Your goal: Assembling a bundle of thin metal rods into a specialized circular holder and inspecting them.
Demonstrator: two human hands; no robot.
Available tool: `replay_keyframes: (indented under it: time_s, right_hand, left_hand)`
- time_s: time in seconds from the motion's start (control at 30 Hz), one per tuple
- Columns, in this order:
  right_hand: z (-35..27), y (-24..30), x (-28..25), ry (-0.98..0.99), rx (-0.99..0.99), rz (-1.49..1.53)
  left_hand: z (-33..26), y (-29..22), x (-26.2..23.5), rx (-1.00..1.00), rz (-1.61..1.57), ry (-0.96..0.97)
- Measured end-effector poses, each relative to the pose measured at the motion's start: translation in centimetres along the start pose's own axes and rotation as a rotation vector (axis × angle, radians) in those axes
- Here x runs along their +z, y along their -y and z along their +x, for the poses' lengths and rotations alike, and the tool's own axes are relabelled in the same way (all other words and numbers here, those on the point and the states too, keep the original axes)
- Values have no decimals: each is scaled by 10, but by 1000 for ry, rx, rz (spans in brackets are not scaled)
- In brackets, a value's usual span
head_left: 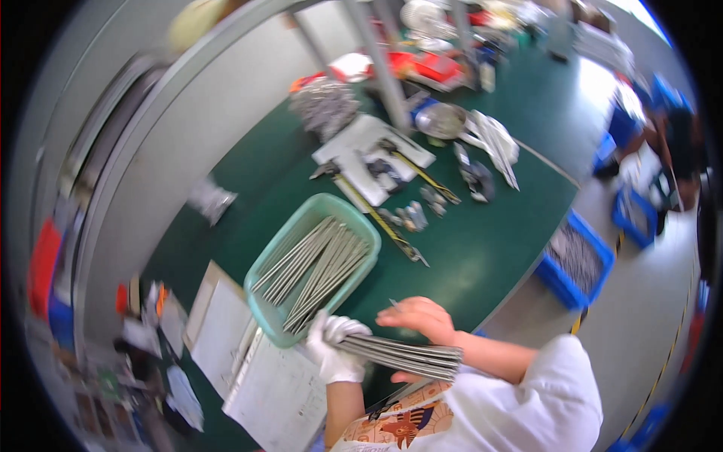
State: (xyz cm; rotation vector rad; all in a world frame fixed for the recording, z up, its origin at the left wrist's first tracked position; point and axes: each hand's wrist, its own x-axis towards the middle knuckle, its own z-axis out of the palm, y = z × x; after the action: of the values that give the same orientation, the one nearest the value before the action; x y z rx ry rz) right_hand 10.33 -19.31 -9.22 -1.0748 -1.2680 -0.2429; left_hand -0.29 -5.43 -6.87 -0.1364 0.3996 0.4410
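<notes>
My left hand (335, 354), in a white glove, is closed round one end of a bundle of slim grey metal rods (403, 354). The bundle lies slantwise in front of my body, its other end close to my right forearm. Just beyond the rods is my bare right hand (422, 320), its fingers curled toward the left. A small thin grey tip (394, 305) sticks out at those fingers; the rest of it is hidden. Left of the hands, a light green plastic basket (260, 264) holds many similar rods (320, 264) lying loosely along its length.
Yellow-marked calipers (369, 207) and small metal parts (410, 217) lie beyond the basket on the green table (482, 248). Paper sheets (275, 392) lie at the near left. Blue crates (576, 260) stand on the floor at right. A person (674, 151) is at far right.
</notes>
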Motion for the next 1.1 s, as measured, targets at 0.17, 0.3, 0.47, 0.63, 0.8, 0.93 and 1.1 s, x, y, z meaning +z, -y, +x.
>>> replay_keyframes:
  time_s: [0.17, 0.3, 0.47, 0.63, 0.8, 0.93, 1.1]
  right_hand:
    - [16, 10, 14, 130, -33, 247]
    - [47, 40, 21, 137, -155, 399]
    - [49, 0, 20, 624, 3, 499]
    - [66, 3, 59, 500, 442, 498]
    - [95, 1, 88, 514, 656, 550]
    - [100, -8, 89, 574, 531, 452]
    - [96, 3, 89, 602, 531, 486]
  left_hand:
    - [2, 6, -11, -87, -122, -88]
    - [10, 36, -31, -177, -198, -107]
    - [20, 40, -60, -150, -299, -132]
    - [28, 36, -83, -271, -443, 66]
    - [-71, -23, -49, -258, 389, 17]
    - [-110, -48, 9, 495, 1286, 101]
    - [-74, -45, 72, 1277, 2171, 382]
